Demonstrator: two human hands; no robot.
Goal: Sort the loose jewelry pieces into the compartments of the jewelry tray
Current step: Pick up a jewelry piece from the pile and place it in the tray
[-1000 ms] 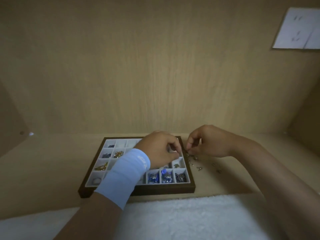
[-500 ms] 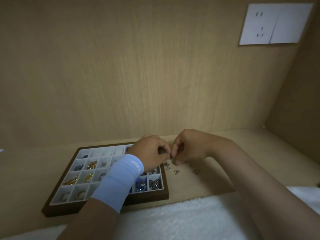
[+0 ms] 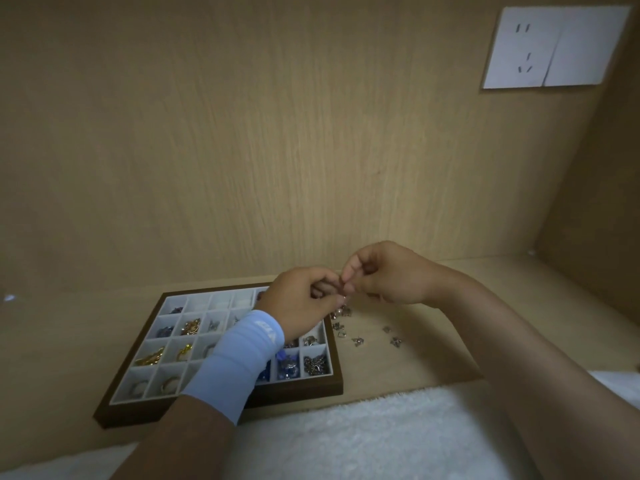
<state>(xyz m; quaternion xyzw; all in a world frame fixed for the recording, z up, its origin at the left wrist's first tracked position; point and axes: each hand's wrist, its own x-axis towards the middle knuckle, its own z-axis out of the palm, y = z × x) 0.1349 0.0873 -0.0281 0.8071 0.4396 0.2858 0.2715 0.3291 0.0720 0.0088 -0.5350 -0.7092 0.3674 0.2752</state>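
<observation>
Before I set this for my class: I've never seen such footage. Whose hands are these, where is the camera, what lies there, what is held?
No machine: a person works bare-handed, filmed by one head-worn camera looking down. The left hand, wearing a blue wrist sleeve, and the right hand meet at the fingertips, seemingly pinching a tiny piece too small to identify. On the wooden surface sits a jewelry tray, many compartments filled; loose jewelry pieces lie just right of it. A white towel lies nearest the camera.
</observation>
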